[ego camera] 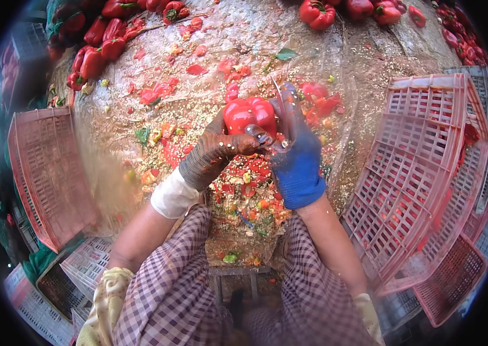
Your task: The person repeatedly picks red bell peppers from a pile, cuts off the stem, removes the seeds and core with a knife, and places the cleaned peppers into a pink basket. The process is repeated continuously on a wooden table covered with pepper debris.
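Observation:
A red bell pepper (248, 114) is held between my two hands above the littered ground sheet. My left hand (213, 151), in a stained dark work glove with a white cuff, grips the pepper from the left. On the right, my right hand (298, 149), in a blue glove with darkened fingers, has a thin curved metal blade (277, 88) against its fingers, and its thumb lies at the pepper's lower side. The blade's handle is hidden by the glove. Seeds and cut red pepper pieces (259, 166) lie below my hands.
Whole red peppers (92, 62) lie at the upper left, others (317, 15) at the top right. A pink plastic crate (49, 173) stands on the left. Stacked pink crates (412, 173) with red pieces stand on the right. A low metal frame (239, 271) is between my knees.

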